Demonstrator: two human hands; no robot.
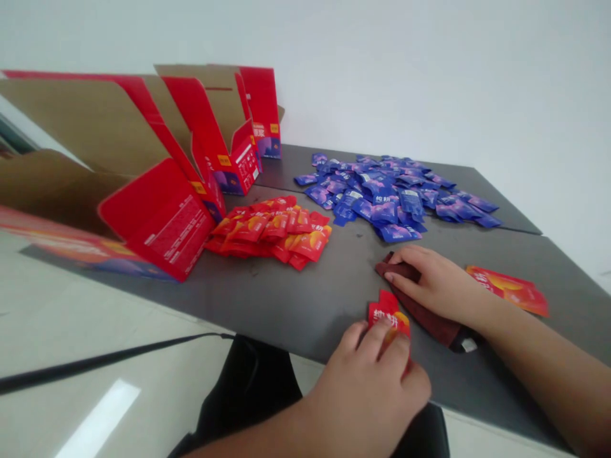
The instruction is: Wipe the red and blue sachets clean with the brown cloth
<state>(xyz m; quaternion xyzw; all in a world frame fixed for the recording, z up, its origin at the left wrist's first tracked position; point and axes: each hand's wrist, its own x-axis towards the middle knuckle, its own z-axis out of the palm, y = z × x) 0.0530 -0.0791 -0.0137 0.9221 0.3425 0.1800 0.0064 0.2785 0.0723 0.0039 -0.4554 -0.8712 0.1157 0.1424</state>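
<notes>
My left hand [370, 381] is closed over a small red spout pouch [382, 310] near the table's front edge. Its fingers cover the lower part of the pouch, while the top with the spout tab sticks out. Just beyond it, my right hand [429, 283] grips a dark brown cloth [432, 323] pressed on the table, thumb and fingers around a fold. The cloth touches or nearly touches the pouch's right side. Another red pouch [508, 289] with an orange fruit print lies flat beyond my right forearm.
A heap of blue-purple pouches [382, 191] covers the far part of the grey table [286, 299]. Left of it sits a pile of red pouches [272, 232]. Open red cartons [167, 219] line the left side, their flaps raised. A white wall [429, 76] stands behind.
</notes>
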